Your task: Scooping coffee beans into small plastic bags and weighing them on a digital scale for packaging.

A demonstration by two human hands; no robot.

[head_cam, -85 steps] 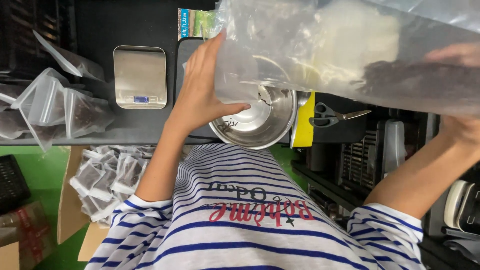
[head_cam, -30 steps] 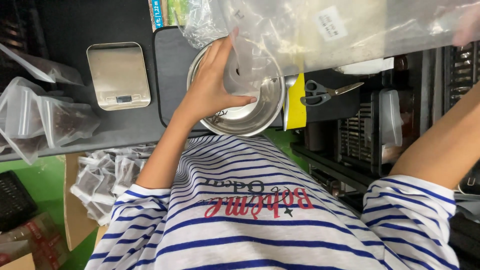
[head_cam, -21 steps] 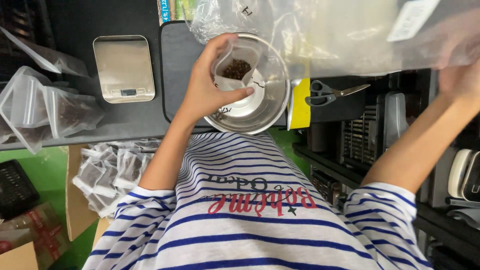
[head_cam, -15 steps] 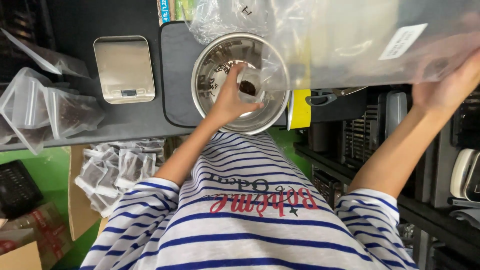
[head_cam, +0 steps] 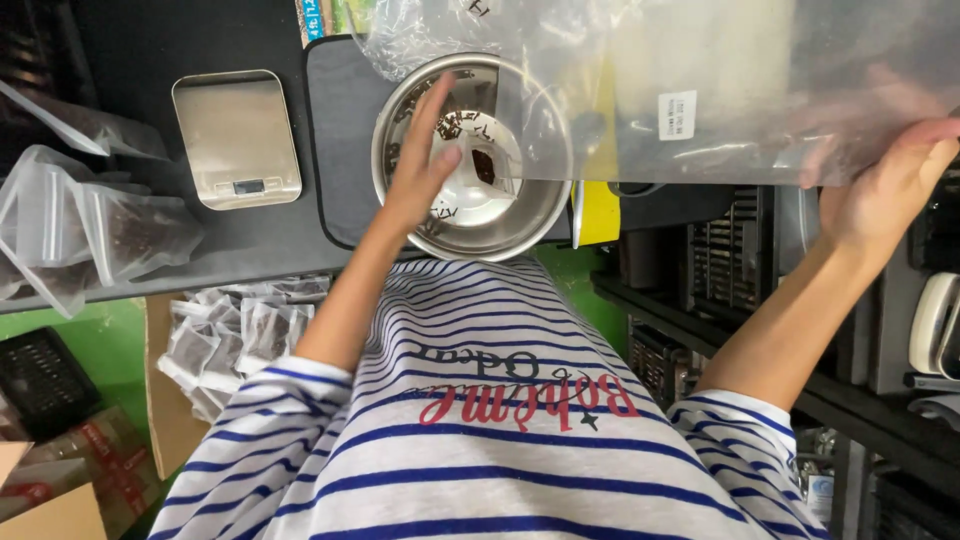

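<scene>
Scooping over the steel bowl

Left hand (head_cam: 420,175) pinches a small cup (head_cam: 478,178) inside the bowl (head_cam: 470,160); right hand (head_cam: 885,185) at 3 o'clock grips the big plastic bag (head_cam: 720,85).

A large clear plastic bag (head_cam: 700,90) spans from twelve to two o'clock, bearing a small white rectangular label (head_cam: 677,114). At nine o'clock lie clear bags of dark contents (head_cam: 90,225). A carton of small filled sachets (head_cam: 235,335) sits at eight o'clock. The steel scale's little grey screen (head_cam: 248,186) stands at ten o'clock.
</scene>
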